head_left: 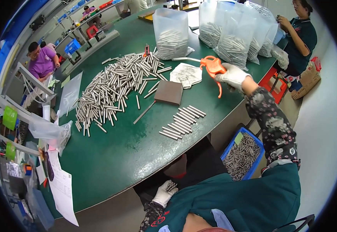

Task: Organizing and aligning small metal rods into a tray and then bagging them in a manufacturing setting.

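My right hand, in a white glove, is wrapped round an orange air blow gun above the table's right edge. Low by my lap, my gloved left hand is closed on a small bunch of metal pins. A row of similar pins lies side by side near the table's front edge. Beyond it sits a brown block with a thin metal strip beside it. A smudged white cloth or glove lies flat behind the block. Many loose pins form a large pile left of it.
See-through bags of pins stand at the back right, another bag left of them. A blue bin of pins is below the table on my right. Paper sheets hang over the left edge. Co-workers sit beyond the table.
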A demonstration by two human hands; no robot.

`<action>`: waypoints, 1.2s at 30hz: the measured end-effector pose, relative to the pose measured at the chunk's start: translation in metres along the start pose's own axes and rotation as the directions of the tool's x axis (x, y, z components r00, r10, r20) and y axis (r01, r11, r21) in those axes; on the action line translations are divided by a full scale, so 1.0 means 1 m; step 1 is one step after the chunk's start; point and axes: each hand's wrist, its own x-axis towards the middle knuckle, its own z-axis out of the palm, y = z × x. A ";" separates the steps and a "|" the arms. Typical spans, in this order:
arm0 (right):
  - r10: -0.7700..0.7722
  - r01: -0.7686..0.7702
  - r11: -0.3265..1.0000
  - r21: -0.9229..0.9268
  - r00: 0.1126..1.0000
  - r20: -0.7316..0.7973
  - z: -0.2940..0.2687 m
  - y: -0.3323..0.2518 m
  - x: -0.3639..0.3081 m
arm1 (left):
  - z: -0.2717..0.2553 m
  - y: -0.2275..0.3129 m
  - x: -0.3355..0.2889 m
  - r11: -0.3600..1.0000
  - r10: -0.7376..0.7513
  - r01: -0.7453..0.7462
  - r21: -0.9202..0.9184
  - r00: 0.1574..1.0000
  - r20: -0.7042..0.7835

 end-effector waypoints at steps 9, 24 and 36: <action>-0.137 -0.018 0.706 -0.708 0.977 -0.161 0.027 -0.008 0.018 | -0.004 0.044 -0.033 0.949 0.217 -0.218 -0.229 0.976 -0.030; -0.665 0.620 0.744 0.248 0.723 0.187 0.214 -0.107 -0.100 | -0.059 0.187 0.015 0.717 0.659 -0.683 -0.144 0.730 -0.181; -0.697 0.610 0.696 0.378 0.702 0.150 0.225 -0.108 -0.091 | -0.061 0.193 0.012 0.704 0.602 -0.641 -0.307 0.767 -0.222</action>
